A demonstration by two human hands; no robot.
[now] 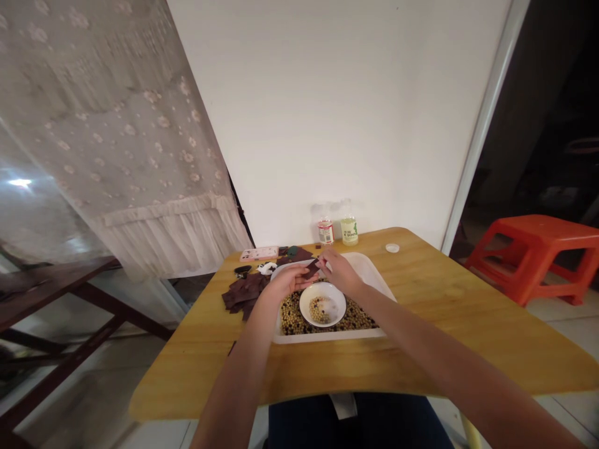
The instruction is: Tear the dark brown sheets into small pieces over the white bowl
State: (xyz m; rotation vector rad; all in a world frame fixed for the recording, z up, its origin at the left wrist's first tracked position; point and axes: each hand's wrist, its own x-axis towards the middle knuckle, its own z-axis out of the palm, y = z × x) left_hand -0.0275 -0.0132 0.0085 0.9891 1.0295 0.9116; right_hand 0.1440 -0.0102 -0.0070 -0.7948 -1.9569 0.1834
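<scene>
Over the far part of a white tray (pixel 334 338), both hands are close together. My left hand (pixel 291 278) holds a small dark brown piece (pixel 312 269) by its edge. The fingers of my right hand (pixel 333 264) are pinched at the right side of that piece; whether they grip it or something tiny is too small to tell. Beige and dark beads (pixel 292 317) cover the tray's bottom. A white bowl (pixel 342 304) with a dark rim rests on them, just below my hands, with some beads inside.
Dark brown pieces (pixel 243 292) are piled left of the tray, near a pink phone (pixel 259 253). Two bottles, one red-labelled (pixel 326 232) and one green-labelled (pixel 349 231), stand by the wall. A white lid (pixel 392 248) lies right on the wooden table (pixel 449 312). An orange stool (pixel 543 240) stands beyond.
</scene>
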